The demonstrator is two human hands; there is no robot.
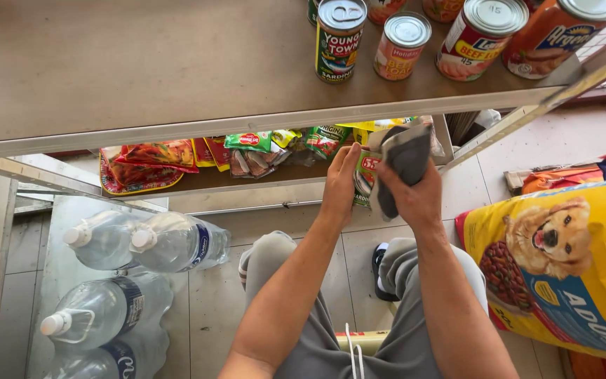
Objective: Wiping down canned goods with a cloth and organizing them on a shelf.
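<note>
My right hand (415,196) grips a grey cloth (405,165) and presses it against a green and red packet (365,175) at the front edge of the lower shelf (247,181). That packet is held by my left hand (341,182) from its left side. More flat sachets and pouches (254,149) lie in a row along the lower shelf behind my hands. I am crouched, with my grey-trousered knees (275,260) below the shelf.
The upper shelf (142,70) carries several tins (401,42) at its right end. Large water bottles (149,242) lie on the floor at left. A yellow dog food bag (562,267) stands at right on the tiled floor.
</note>
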